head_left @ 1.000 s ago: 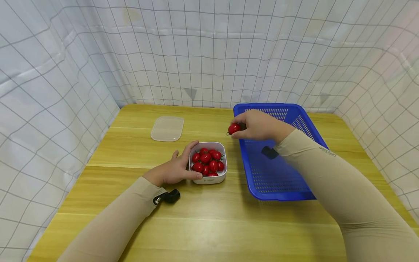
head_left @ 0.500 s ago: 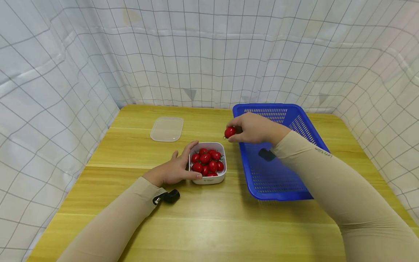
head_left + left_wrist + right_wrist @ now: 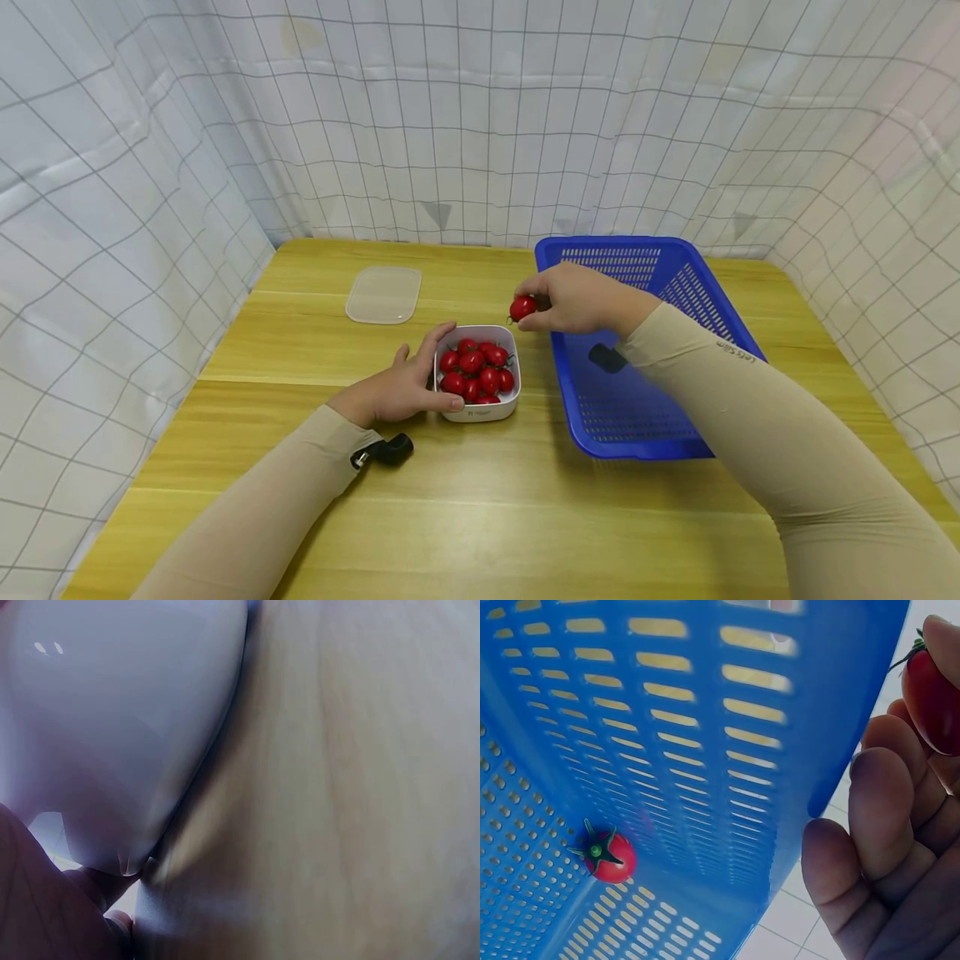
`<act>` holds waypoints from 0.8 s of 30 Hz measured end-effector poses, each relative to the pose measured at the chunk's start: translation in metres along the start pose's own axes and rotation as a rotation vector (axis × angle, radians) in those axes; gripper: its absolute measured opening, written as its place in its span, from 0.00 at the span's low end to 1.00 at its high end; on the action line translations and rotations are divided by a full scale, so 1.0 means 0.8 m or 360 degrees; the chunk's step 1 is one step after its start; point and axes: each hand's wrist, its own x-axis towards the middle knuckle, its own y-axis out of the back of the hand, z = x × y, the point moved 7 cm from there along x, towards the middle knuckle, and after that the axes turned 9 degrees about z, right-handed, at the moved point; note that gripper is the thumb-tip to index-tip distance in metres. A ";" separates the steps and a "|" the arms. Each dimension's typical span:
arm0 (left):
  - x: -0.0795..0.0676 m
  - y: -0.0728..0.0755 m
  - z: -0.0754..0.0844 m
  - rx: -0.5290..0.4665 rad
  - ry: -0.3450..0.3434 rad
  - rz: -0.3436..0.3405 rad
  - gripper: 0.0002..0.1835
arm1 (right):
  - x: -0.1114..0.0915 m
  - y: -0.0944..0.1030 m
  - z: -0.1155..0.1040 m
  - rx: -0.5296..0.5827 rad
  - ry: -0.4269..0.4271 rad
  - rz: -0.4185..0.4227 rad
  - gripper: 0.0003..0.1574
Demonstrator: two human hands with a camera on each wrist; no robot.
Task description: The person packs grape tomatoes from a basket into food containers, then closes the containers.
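A small tomato (image 3: 522, 308) with a green stem is pinched between the thumb and fingers of my right hand (image 3: 576, 298), above the left rim of the blue basket (image 3: 567, 400). In the right wrist view, the held tomato (image 3: 933, 701) sits at the right edge, and another tomato (image 3: 611, 856) lies inside the basket. My left hand (image 3: 397, 390) holds a white square container (image 3: 480, 413) by its left side, thumb along the front and fingers toward the back corner. Several red tomatoes (image 3: 471, 362) fill much of the container. The left wrist view shows its smooth wall (image 3: 127, 712) close up.
A flat translucent lid (image 3: 384, 295) lies on the wooden table (image 3: 480, 517), behind and left of the container. White grid-patterned curtains (image 3: 480, 125) enclose the table at the back and both sides.
My right hand has moved slightly left and toward me with the tomato, coming nearer the container. The left hand and the container have stayed in place.
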 end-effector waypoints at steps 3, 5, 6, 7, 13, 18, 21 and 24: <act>0.000 0.000 0.000 -0.0003 -0.0004 0.0000 0.64 | 0.000 0.000 0.000 0.0003 -0.0001 0.0004 0.18; 0.000 0.000 0.001 -0.0002 -0.0001 0.0001 0.64 | 0.000 -0.001 0.000 0.0003 -0.0009 0.0004 0.18; 0.000 0.000 0.001 -0.0003 0.0004 0.0001 0.64 | 0.000 -0.001 0.000 0.0005 -0.0013 0.0004 0.18; 0.000 0.000 0.000 -0.0005 0.0007 0.0001 0.64 | 0.000 -0.001 0.000 0.0006 -0.0016 0.0005 0.19; 0.002 -0.001 -0.001 -0.0011 0.0003 0.0015 0.64 | -0.001 -0.002 0.000 0.0018 -0.0021 0.0024 0.20; 0.003 -0.002 -0.001 0.0001 -0.0036 0.0045 0.64 | -0.001 -0.003 0.001 0.0040 -0.0009 0.0037 0.20; 0.003 -0.003 0.000 -0.0003 -0.0036 0.0051 0.63 | -0.001 -0.003 0.002 0.0050 -0.0014 0.0042 0.19; 0.001 -0.003 0.000 -0.0008 -0.0006 0.0050 0.63 | 0.000 -0.002 0.002 0.0053 -0.0011 0.0054 0.18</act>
